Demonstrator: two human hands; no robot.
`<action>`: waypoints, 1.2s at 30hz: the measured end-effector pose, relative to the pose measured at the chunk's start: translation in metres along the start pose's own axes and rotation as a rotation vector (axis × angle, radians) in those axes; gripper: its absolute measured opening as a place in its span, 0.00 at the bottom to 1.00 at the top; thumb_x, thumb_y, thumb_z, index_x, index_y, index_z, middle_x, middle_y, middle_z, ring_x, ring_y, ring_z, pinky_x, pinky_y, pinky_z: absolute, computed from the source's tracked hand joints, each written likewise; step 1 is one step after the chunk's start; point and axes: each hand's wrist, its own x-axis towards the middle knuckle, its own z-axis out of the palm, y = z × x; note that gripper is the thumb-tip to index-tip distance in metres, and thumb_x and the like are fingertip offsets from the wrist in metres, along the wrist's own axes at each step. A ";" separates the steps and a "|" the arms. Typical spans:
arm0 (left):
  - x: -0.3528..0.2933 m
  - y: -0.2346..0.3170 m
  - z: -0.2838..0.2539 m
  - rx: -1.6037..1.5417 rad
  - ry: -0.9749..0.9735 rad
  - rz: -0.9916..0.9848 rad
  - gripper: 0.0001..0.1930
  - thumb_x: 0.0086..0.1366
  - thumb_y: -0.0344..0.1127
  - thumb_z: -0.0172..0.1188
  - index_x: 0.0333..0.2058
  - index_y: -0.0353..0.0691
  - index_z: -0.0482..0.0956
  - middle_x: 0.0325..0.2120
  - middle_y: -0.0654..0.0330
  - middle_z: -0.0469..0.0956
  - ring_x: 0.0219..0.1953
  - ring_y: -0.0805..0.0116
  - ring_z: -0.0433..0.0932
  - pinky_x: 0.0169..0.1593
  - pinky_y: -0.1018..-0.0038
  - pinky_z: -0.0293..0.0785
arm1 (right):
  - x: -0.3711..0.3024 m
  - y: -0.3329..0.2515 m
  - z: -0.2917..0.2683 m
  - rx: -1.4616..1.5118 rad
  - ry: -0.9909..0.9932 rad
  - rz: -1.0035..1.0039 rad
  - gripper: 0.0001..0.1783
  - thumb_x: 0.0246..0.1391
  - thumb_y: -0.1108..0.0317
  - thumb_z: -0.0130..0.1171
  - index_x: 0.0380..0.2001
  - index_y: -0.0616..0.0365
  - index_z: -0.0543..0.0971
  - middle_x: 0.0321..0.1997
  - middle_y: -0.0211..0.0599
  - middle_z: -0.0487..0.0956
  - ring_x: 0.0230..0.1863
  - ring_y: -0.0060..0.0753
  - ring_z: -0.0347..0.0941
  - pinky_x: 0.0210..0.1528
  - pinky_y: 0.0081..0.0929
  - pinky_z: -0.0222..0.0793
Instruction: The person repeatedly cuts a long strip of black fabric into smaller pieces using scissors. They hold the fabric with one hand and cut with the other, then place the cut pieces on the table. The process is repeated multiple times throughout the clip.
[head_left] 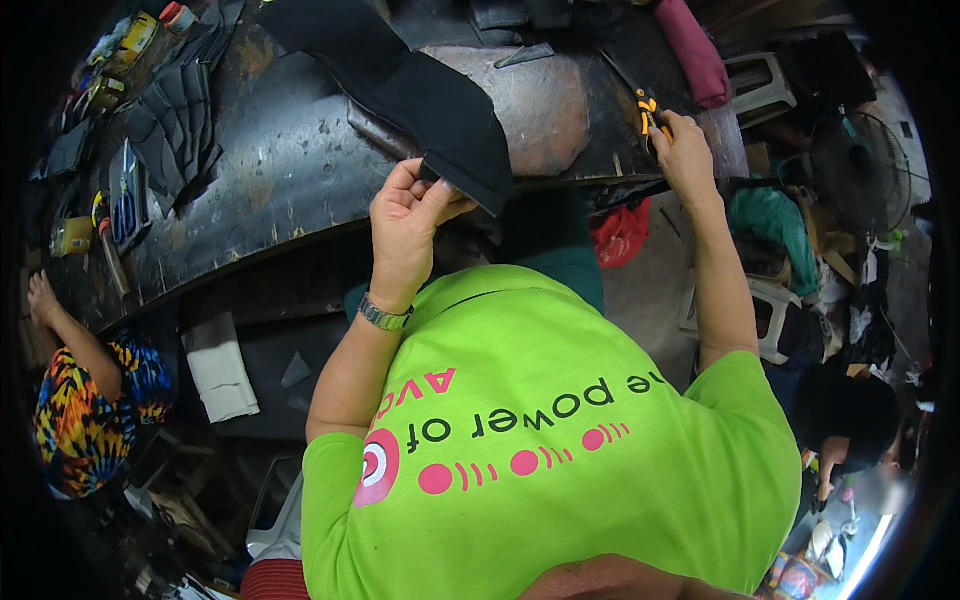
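Black, curved fabric piece (440, 110), near end pinched between left hand's (404, 215) thumb and fingers; long axis runs far-left. Right hand (686, 158) nearer yellow-and-black-handled tool (645, 104), touching; closure unclear.

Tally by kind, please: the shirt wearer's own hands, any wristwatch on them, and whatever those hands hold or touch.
Hands: 2 (left hand, right hand)
Wristwatch: 1, on the left wrist
Black piece, pinched by the left hand: 1
Orange-and-black-handled tool, at the right hand's fingers: 1
Total: 5
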 end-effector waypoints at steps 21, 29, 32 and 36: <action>0.026 0.021 0.012 -0.020 -0.024 0.094 0.08 0.68 0.26 0.52 0.44 0.33 0.71 0.38 0.55 0.79 0.39 0.68 0.81 0.44 0.70 0.81 | -0.054 -0.035 -0.040 1.697 -0.714 0.301 0.32 0.41 0.61 0.70 0.49 0.63 0.69 0.30 0.38 0.76 0.27 0.27 0.73 0.31 0.21 0.71; 0.028 0.028 0.012 -0.106 -0.056 0.105 0.07 0.68 0.25 0.51 0.44 0.32 0.70 0.38 0.53 0.79 0.39 0.66 0.82 0.44 0.68 0.81 | -0.094 -0.081 -0.010 1.545 -1.471 0.171 0.53 0.31 0.38 0.74 0.55 0.62 0.67 0.32 0.32 0.73 0.31 0.21 0.70 0.34 0.17 0.67; 0.026 0.026 0.012 -0.117 -0.053 0.099 0.07 0.68 0.26 0.51 0.44 0.32 0.70 0.38 0.53 0.79 0.40 0.65 0.82 0.45 0.68 0.81 | -0.090 -0.086 -0.006 1.673 -1.515 0.261 0.52 0.30 0.38 0.74 0.53 0.63 0.67 0.31 0.33 0.73 0.30 0.21 0.70 0.34 0.17 0.67; 0.024 0.024 0.012 -0.105 -0.076 0.111 0.07 0.68 0.26 0.51 0.44 0.32 0.69 0.38 0.52 0.79 0.40 0.64 0.82 0.45 0.67 0.81 | -0.086 -0.088 0.001 1.703 -1.471 0.331 0.51 0.29 0.34 0.72 0.49 0.61 0.70 0.32 0.36 0.74 0.31 0.25 0.71 0.33 0.20 0.66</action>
